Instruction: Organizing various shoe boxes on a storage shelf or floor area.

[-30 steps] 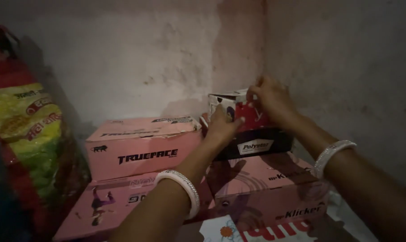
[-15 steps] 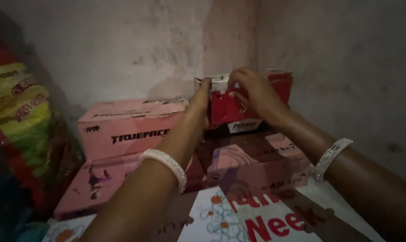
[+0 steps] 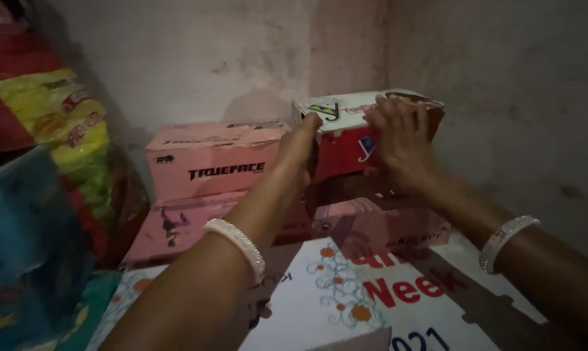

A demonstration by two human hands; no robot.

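Red cardboard box with a white lid [image 3: 365,133], centre-right of frame, matte and rectangular. Left hand [image 3: 300,140] grips its left end; right hand [image 3: 401,140] clasps its front above a stack of pink cardboard boxes [image 3: 209,162].

A dim storeroom corner; stacked pink cartons [image 3: 209,162] against stained plaster walls [image 3: 196,58]; bulging sacks [image 3: 73,130] alongside.

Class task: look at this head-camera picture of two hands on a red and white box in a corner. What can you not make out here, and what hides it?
- Front of the red and white box: partly covered by the left hand and right hand.
- The dark box beneath it: in shadow, its markings unreadable.
- The lower pink box: partly behind the left forearm.
- The bag: cut off by the left edge.
- The white sheet: cut off at the bottom.
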